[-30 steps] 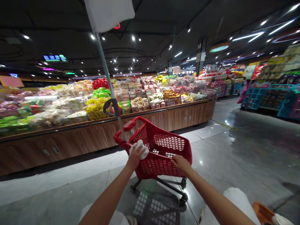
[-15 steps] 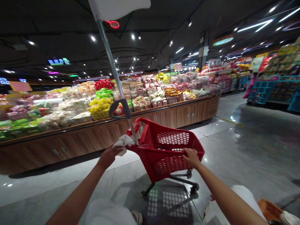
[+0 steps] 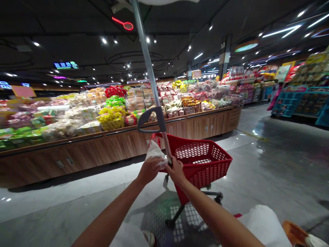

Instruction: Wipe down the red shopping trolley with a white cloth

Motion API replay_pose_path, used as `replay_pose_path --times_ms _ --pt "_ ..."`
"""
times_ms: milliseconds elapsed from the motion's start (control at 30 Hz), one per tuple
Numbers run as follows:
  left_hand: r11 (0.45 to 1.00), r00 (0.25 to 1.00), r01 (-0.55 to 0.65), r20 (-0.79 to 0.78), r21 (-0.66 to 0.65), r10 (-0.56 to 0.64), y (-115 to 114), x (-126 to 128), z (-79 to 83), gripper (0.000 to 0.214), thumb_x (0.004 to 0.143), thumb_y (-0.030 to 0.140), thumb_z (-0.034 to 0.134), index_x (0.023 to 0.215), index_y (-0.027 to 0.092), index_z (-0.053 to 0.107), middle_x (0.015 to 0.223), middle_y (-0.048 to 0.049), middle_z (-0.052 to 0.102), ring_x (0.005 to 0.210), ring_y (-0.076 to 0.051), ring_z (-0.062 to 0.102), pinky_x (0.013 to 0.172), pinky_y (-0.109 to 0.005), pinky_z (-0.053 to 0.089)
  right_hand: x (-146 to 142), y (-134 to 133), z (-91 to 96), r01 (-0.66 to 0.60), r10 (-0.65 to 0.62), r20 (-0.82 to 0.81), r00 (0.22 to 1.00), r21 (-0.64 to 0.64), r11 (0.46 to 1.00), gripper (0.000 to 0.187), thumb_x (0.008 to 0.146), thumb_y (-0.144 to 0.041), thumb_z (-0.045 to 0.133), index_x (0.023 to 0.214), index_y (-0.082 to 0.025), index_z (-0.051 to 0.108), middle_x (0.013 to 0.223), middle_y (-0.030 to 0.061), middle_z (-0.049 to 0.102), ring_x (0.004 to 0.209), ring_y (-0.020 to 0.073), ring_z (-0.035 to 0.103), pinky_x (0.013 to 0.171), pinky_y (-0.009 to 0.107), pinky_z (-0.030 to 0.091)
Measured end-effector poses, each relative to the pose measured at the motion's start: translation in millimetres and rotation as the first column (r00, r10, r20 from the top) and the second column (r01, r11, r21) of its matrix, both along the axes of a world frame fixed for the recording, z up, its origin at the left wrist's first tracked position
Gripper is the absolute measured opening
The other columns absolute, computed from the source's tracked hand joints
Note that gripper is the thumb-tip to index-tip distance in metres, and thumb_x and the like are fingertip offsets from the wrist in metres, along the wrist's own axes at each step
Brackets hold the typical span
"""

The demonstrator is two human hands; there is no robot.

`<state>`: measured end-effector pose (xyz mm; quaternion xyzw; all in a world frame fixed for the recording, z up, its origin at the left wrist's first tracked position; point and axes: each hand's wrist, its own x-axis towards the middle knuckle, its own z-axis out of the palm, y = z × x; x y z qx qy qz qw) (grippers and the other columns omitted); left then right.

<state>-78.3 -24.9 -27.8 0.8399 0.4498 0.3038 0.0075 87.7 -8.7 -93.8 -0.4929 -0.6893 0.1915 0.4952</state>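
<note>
A red plastic shopping cart (image 3: 205,168) stands in front of me, its basket pointing right. My left hand (image 3: 149,170) is closed on a white cloth (image 3: 155,152), which lies over the cart's handle end. Close beside it, my right hand (image 3: 176,169) has its fingers curled round the cart's near corner, at the foot of a metal pole (image 3: 149,61). The thumb points towards the cloth. On the pole, above both hands, sits a grey loop-shaped grip (image 3: 160,120). Part of a white panel (image 3: 169,1) shows at the pole's top.
A long wood-fronted display counter (image 3: 84,151) heaped with packaged foods runs behind the cart. Blue racks (image 3: 289,101) stand at the right. An orange-brown basket-like object (image 3: 294,233) is low at the right, near my white-clothed leg (image 3: 264,223).
My right hand has moved left from the basket's side rim to the pole's foot. The cart and pole have shifted right in view, with my left hand and the cloth.
</note>
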Motion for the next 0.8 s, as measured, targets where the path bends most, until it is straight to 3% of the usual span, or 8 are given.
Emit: replay_pose_path --times_ms 133,267,367,500,600,700,800 --pt "0.984 0.984 0.165 -0.058 -0.067 -0.169 0.7 18.8 10.9 0.034 0.079 0.015 0.055 0.109 0.023 0.068 0.109 -0.0039 0.072 0.100 -0.021 0.064 0.092 -0.033 0.049 12.2 -7.3 8.7 0.279 -0.279 -0.119 0.953 -0.019 0.960 0.041 0.091 -0.051 0.035 0.075 -0.021 0.057 0.067 0.0004 0.063 0.071 0.0195 0.057 0.085 0.036 0.034" --pt "0.973 0.972 0.215 -0.080 -0.080 -0.222 33.3 23.4 16.0 0.028 0.081 0.020 0.057 0.105 0.023 0.070 0.109 -0.0031 0.072 0.101 -0.021 0.065 0.093 -0.032 0.049 46.5 -11.8 5.5 0.308 -0.298 -0.185 0.937 0.030 0.951 0.049 0.087 -0.061 0.039 0.063 -0.021 0.054 0.055 -0.0028 0.055 0.059 0.0158 0.051 0.070 0.028 0.035" --pt "0.989 0.987 0.149 -0.056 -0.023 -0.150 69.0 20.7 16.8 0.027 0.082 0.024 0.060 0.106 0.024 0.070 0.112 -0.0037 0.072 0.106 -0.021 0.064 0.098 -0.032 0.047 65.0 -13.2 5.5 0.308 -0.296 -0.205 0.933 0.031 0.951 0.050 0.084 -0.063 0.043 0.059 -0.021 0.053 0.052 -0.0029 0.053 0.057 0.0150 0.049 0.062 0.026 0.034" --pt "0.994 0.994 -0.110 0.027 0.026 0.110 100.2 24.9 19.7 0.030 0.078 0.020 0.061 0.107 0.026 0.070 0.112 -0.0033 0.072 0.109 -0.021 0.063 0.100 -0.033 0.046 82.0 -14.5 6.6 0.293 -0.279 -0.207 0.938 0.040 0.955 0.047 0.083 -0.061 0.045 0.057 -0.022 0.051 0.051 -0.0032 0.051 0.056 0.0146 0.046 0.058 0.026 0.033" --pt "0.990 0.984 -0.134 0.119 0.032 0.129 91.4 41.9 18.1 0.028 0.079 0.019 0.060 0.104 0.026 0.072 0.107 -0.0024 0.072 0.106 -0.020 0.064 0.098 -0.033 0.048 93.8 -14.0 5.6 0.325 -0.307 -0.219 0.926 0.051 0.944 0.045 0.082 -0.057 0.047 0.054 -0.022 0.046 0.048 -0.0047 0.045 0.053 0.0139 0.043 0.057 0.026 0.032" --pt "1.000 0.983 0.003 0.181 0.025 -0.007 60.1 64.8 11.6 0.027 0.085 0.026 0.058 0.107 0.024 0.072 0.105 -0.0038 0.072 0.101 -0.020 0.064 0.095 -0.034 0.050 106.8 -10.8 3.2 0.364 -0.348 -0.242 0.906 0.026 0.931 0.042 0.078 -0.054 0.050 0.052 -0.022 0.044 0.047 -0.0050 0.042 0.050 0.0131 0.040 0.054 0.026 0.029" --pt "0.989 0.983 0.150 0.106 0.015 -0.151 35.0 79.9 6.9 0.024 0.086 0.037 0.060 0.102 0.026 0.075 0.109 -0.0045 0.070 0.104 -0.022 0.062 0.098 -0.037 0.048 121.2 -5.6 0.5 0.328 -0.317 -0.270 0.909 -0.006 0.945 0.038 0.075 -0.051 0.052 0.053 -0.021 0.048 0.048 -0.0048 0.044 0.050 0.0124 0.040 0.052 0.025 0.029"
